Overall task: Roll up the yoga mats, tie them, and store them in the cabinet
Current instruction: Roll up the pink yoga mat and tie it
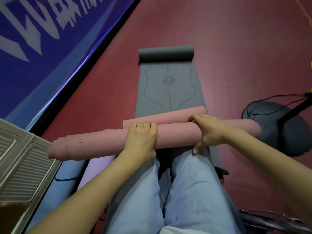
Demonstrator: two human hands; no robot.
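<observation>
both hands clamp the pink mat roll across the lower middle of the frame.
left hand (141,138) and right hand (206,130) curl over the pink mat (177,135), its long axis left-to-right; the grey mat (168,85) lies half-rolled beyond, upper centre.

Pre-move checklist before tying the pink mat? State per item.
1. Left hand grips pink mat roll: ok.
2. Right hand grips the roll, thumb underneath: ok.
3. Roll ends even: not ok, layers step out at its left end.
4. Pink mat fully rolled: cannot tell; a second pink roll or flap lies just behind.
5. Tie or strap within reach: cannot tell, none clearly seen.
6. Grey mat rolled: not ok, only its far end is rolled.
</observation>
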